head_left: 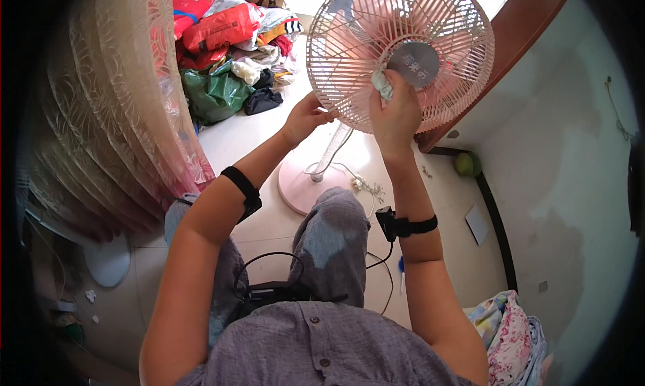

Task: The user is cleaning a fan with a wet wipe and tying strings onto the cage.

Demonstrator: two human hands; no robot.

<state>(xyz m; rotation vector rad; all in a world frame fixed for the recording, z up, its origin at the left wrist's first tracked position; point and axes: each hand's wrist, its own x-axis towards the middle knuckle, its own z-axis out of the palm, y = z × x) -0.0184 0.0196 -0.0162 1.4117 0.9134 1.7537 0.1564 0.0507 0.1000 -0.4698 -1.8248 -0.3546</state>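
Note:
A pink standing fan (342, 57) with a round wire guard and a grey centre cap rises in front of me. My left hand (309, 120) is closed at the guard's lower left rim, its fingertips pinching the edge. In my right hand (398, 114) is a crumpled pale cloth (382, 85), pressed against the front wires just left of and below the cap. The pink blades show behind the wires. Below the guard, the fan's pole runs down to a round pink base (295, 188) on the floor, between my hands and knees.
Plastic bags and clothes (222, 57) are heaped at the far left beside a sheer curtain (114, 110). A green ball-like thing (467, 163) lies by the right wall. Floral fabric (508, 339) is piled at the lower right. Cables trail near my legs.

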